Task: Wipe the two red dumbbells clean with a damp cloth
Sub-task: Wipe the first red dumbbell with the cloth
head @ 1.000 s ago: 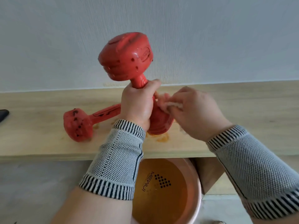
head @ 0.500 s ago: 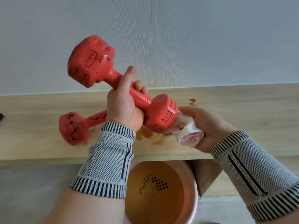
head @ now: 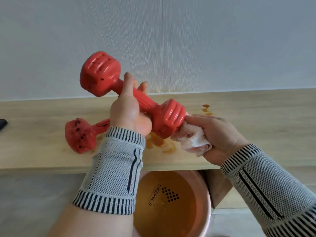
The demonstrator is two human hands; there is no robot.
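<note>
In the head view, a red dumbbell (head: 131, 98) is held in the air at the centre of the frame, tilted so that one head is raised toward the upper left and the other is lowered toward the right. Its handle is wrapped by the left hand (head: 127, 113), whose grip is clamped around it with the thumb laid along the shaft. The lower head is met by a bunched white cloth (head: 191, 140), which is pinched in the clamped grip of the right hand (head: 217, 137) and pressed against that head's end face. A second red dumbbell (head: 82, 135), speckled with dark spots, is seen lying on the wooden surface (head: 34, 134) at the centre left, its handle and far head hidden behind the left wrist. Orange-brown drips (head: 159, 142) are spread on the surface under the raised dumbbell, and more are seen further right near the wall. A pink basin (head: 207, 199) of brownish water is placed below the surface's front edge, partly covered by the left forearm. Both wrists are covered by grey knitted sleeves (head: 112, 177) with striped cuffs. A dark object (head: 3, 123), cut off by the frame, is seen at the far left edge.
</note>
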